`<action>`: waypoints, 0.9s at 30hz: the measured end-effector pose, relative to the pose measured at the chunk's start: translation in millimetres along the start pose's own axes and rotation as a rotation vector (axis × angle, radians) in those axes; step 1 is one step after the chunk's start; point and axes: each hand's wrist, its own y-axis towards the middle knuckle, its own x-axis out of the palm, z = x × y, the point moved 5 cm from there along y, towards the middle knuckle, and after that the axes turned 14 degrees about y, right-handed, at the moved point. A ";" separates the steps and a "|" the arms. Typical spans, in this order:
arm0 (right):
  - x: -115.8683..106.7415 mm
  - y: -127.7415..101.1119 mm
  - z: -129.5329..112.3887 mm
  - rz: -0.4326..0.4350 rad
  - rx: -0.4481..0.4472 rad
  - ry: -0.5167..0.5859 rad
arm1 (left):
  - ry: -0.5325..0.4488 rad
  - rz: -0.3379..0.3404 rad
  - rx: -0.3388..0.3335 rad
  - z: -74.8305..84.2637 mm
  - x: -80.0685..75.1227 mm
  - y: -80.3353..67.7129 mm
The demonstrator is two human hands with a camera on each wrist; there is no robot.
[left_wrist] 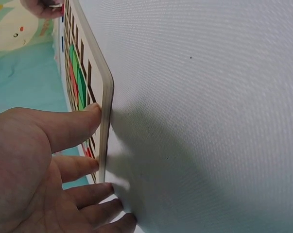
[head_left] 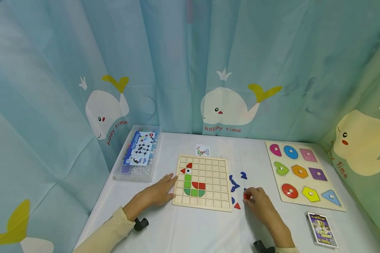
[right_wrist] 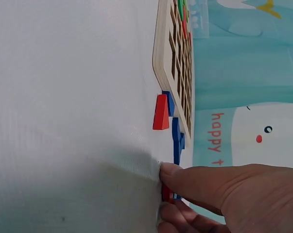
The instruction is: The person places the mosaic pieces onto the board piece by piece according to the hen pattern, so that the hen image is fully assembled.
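A wooden grid board (head_left: 209,196) lies on the white table, partly filled with red and green tiles that form a bird. My left hand (head_left: 159,191) lies flat with straight fingers (left_wrist: 83,121) against the board's left edge (left_wrist: 105,121). My right hand (head_left: 256,200) sits right of the board, and its fingertips (right_wrist: 185,177) pinch a small red piece (head_left: 246,196) on the table. Loose blue pieces (head_left: 234,184) and a red triangle (head_left: 237,206) lie between the board and that hand; the red triangle (right_wrist: 161,112) also shows in the right wrist view.
A clear plastic box (head_left: 138,153) of parts stands at the back left. A pattern card (head_left: 202,150) lies behind the board. A shape peg puzzle (head_left: 304,172) lies at the right, a card deck (head_left: 321,229) near the front right. Whale-print curtains enclose the table.
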 end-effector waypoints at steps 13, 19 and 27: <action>13.6 8.4 -43.8 0.040 -0.236 0.100 | 0.002 -0.006 -0.006 -0.9 1.9 0.4; 40.1 15.5 -74.1 -0.011 -0.308 0.073 | 0.002 -0.009 -0.008 -0.8 2.3 1.0; 64.0 22.6 -98.1 -0.081 -0.374 0.067 | -0.004 -0.014 -0.016 -0.4 1.0 0.9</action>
